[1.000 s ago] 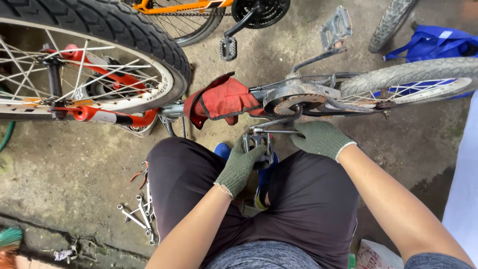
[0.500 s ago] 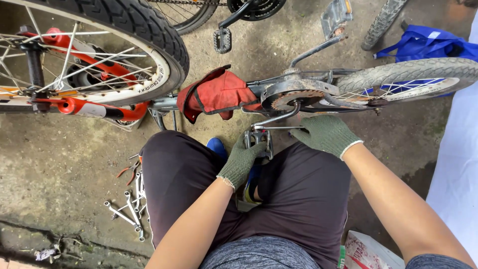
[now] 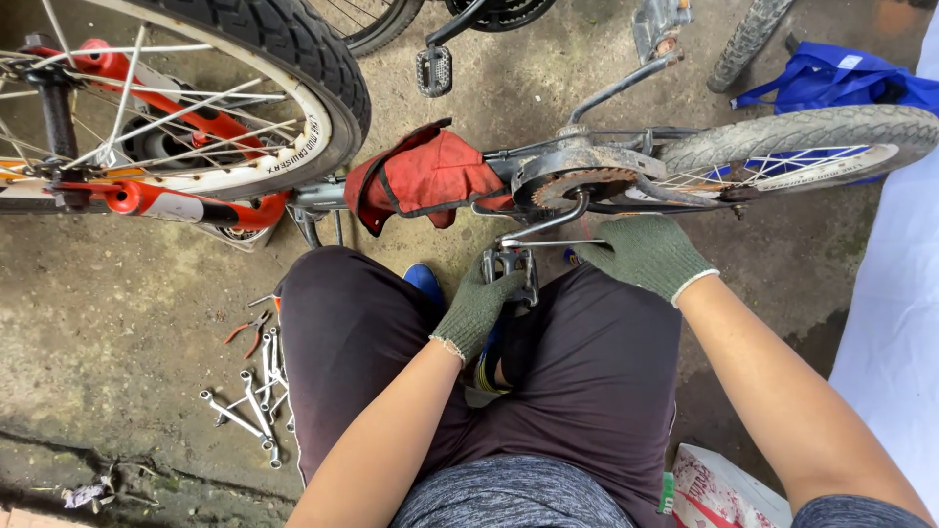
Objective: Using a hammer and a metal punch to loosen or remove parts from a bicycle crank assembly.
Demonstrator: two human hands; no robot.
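Stained concrete floor fills the view beneath a seated person's dark-trousered knees. Both hands wear knitted green gloves. Just left of centre, the left hand is closed around a metal bicycle pedal. At about two o'clock from it, the right hand lies knuckles-up over the crank arm below the rusty chainring; whether its fingers grip anything cannot be told. Lying on its side, the small bicycle has a red cloth draped over its frame at eleven o'clock from the pedal, and its grey-tyred wheel reaches toward three o'clock. A larger wheel on a red frame fills ten o'clock. Wrenches and red-handled pliers lie at eight o'clock, a blue bag at one o'clock.
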